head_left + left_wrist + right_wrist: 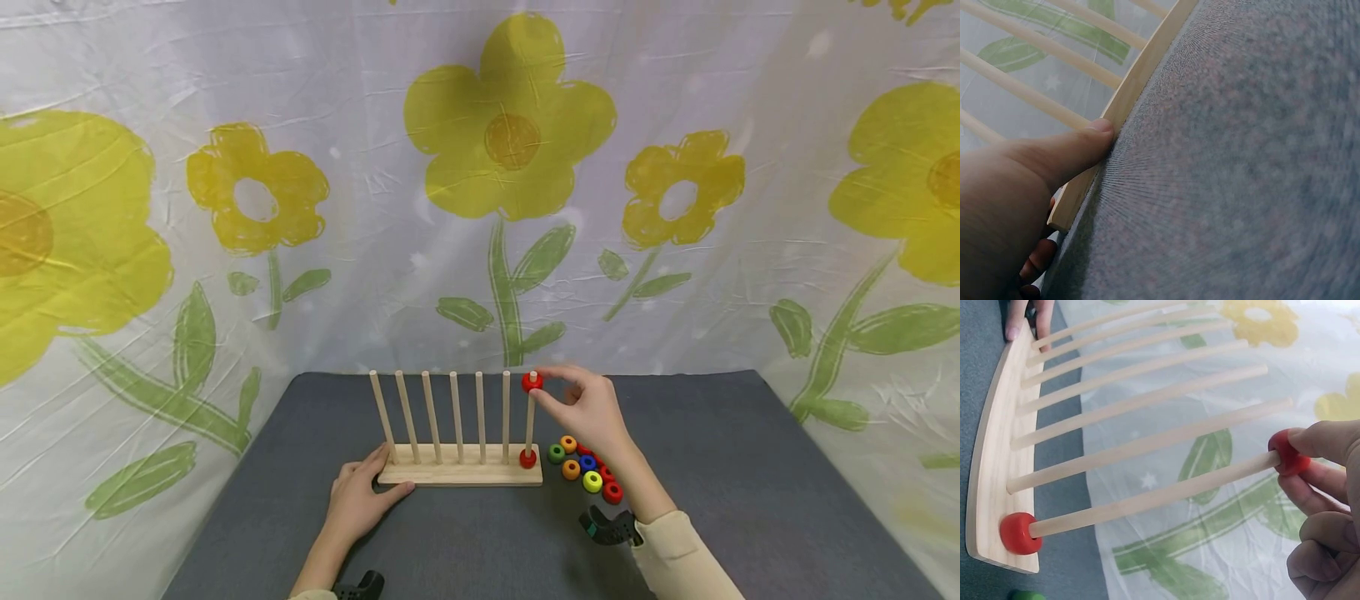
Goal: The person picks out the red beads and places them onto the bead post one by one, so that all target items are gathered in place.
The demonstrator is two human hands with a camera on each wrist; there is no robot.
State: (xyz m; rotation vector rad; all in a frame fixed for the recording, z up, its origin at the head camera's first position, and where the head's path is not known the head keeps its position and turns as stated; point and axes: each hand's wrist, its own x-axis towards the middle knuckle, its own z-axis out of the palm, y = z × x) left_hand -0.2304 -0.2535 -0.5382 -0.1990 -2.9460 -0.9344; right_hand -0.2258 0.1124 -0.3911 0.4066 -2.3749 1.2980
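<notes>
A pale wooden base (pixel 459 475) carries a row of several upright pegs (pixel 1147 453). One red bead (pixel 1020 533) sits at the foot of the rightmost peg. At the top of that same peg, my right hand (pixel 588 408) pinches a second red bead (pixel 1287 453) between thumb and fingers, the peg's tip inside its hole. My left hand (pixel 360 497) grips the base's left end, with the thumb (pixel 1088 147) along the front edge and the fingers round the end and behind.
Right of the base lies a loose group of beads, with green (pixel 556 453), orange (pixel 571 470), blue (pixel 587 463), yellow (pixel 592 482) and red (pixel 612 492) ones. A dark grey cloth (pixel 465 550) covers the table. Behind it hangs a flower-printed curtain (pixel 360 208).
</notes>
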